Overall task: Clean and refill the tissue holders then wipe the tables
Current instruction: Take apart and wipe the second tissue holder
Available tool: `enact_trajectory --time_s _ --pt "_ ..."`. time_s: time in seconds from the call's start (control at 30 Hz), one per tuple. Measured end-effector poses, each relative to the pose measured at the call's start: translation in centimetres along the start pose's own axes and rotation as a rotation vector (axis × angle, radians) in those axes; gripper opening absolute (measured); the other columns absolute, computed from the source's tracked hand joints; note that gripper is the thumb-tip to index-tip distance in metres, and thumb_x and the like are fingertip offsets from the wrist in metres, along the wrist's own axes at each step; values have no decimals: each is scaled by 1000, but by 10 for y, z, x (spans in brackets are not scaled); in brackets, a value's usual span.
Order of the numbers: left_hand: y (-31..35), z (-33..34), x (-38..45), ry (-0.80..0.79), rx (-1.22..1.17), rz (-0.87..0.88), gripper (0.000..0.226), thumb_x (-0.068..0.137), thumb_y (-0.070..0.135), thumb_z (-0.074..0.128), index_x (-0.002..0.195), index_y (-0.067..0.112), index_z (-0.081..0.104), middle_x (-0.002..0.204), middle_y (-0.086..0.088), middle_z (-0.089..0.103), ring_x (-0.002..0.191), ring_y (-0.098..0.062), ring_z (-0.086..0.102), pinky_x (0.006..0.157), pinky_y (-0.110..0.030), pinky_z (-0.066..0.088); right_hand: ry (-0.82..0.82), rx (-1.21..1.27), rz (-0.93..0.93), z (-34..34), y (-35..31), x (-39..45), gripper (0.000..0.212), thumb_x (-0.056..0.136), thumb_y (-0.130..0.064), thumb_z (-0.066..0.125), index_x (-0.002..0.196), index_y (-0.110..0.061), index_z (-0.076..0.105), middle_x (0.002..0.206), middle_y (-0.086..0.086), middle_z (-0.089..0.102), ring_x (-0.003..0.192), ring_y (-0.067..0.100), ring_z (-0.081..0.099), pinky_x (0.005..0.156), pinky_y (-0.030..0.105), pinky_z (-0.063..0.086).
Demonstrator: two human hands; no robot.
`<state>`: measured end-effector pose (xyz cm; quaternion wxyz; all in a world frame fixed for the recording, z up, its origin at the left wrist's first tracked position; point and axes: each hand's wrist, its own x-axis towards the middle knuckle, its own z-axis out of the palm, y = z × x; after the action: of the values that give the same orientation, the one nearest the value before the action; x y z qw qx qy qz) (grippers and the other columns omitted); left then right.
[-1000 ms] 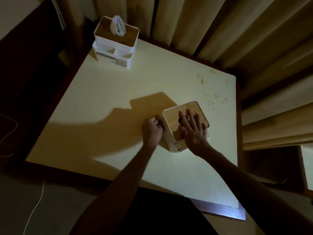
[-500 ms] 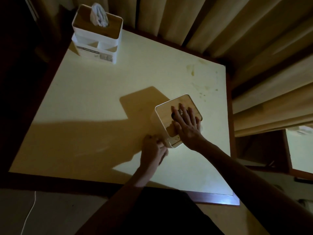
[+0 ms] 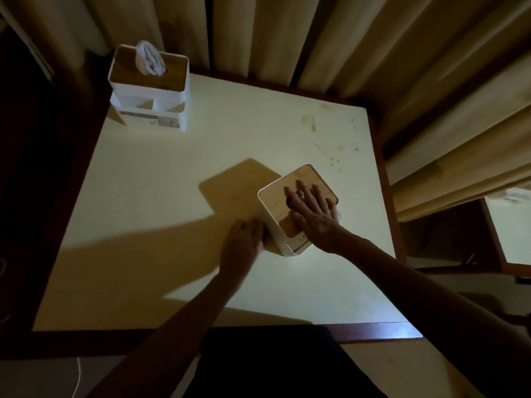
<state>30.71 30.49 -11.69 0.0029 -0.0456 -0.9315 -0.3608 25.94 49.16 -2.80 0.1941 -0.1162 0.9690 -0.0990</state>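
The near tissue holder (image 3: 290,214) stands on the table (image 3: 161,196), under the right hand's (image 3: 314,216) fingers (image 3: 303,193). The left hand (image 3: 244,245) lies just left of them, against its side. The second holder (image 3: 150,90) stands far left beyond them, before the curtains (image 3: 316,38).

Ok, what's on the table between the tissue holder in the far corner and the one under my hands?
Nothing: in the head view, only bare tabletop and shadow lie between the far holder and the near holder.
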Motion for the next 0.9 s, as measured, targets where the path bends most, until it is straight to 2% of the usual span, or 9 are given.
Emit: enact_trajectory --time_s 0.1,0.17,0.23,0.37,0.43,0.5,0.67,0.8,0.9 --pt "2 0 -23 -139 -59 136 24 82 33 57 80 11 67 77 1 64 76 -14 58 70 -27 55 26 93 23 -9 -5 3 54 101 -33 36 151 -37 15 161 -6 -1 148 22 -7 115 47 6" --pt "8 -10 -29 -110 -204 31 21 86 26 57 80 11 69 77 6 65 74 -13 62 74 -13 48 177 252 24 -12 -19 8 51 97 -19 41 147 -24 35 159 3 17 148 26 5 118 49 10" --pt "15 -32 -30 -28 -386 -237 12 88 23 63 81 16 70 77 12 66 71 -2 61 67 -6 41 315 394 110 -11 -40 14 53 91 -9 43 143 -18 41 158 8 20 148 28 7 118 53 10" --pt "-3 -63 -34 82 -663 -425 10 80 24 76 89 24 72 79 8 71 77 -5 65 69 -14 49 431 541 413 -7 -67 25 60 91 -13 48 147 -17 29 161 9 2 147 30 -6 116 48 0" --pt "-10 -77 -35 69 -741 -451 12 80 26 75 92 30 71 87 11 72 86 -9 66 76 -25 52 427 486 472 4 -69 30 63 93 -19 45 150 -14 19 161 10 -4 146 31 -12 116 44 -7" --pt "-13 -91 -34 91 -757 -425 19 81 24 74 93 37 68 95 18 71 92 -3 64 81 -25 51 403 361 482 15 -71 32 63 97 -28 37 153 -13 11 161 7 -4 147 26 -11 116 43 -9" --pt "-12 -118 -32 27 -938 -490 29 80 16 75 100 37 71 102 19 71 95 2 64 71 -15 50 382 147 334 21 -61 20 71 91 -52 11 154 -18 9 161 0 2 148 21 -3 117 42 -3" --pt "-16 -129 -32 -66 -1043 -497 32 68 23 75 97 33 74 104 7 73 100 -12 66 81 -28 52 255 64 -62 9 -19 3 69 93 -55 17 154 -23 11 160 -7 5 148 17 -3 119 49 5" --pt "-16 -131 -28 -116 -1137 -513 38 61 20 75 98 27 75 105 -2 73 101 -22 67 81 -34 52 275 31 -142 5 -4 -4 66 94 -54 25 153 -25 17 159 -7 11 148 21 -2 118 51 6"
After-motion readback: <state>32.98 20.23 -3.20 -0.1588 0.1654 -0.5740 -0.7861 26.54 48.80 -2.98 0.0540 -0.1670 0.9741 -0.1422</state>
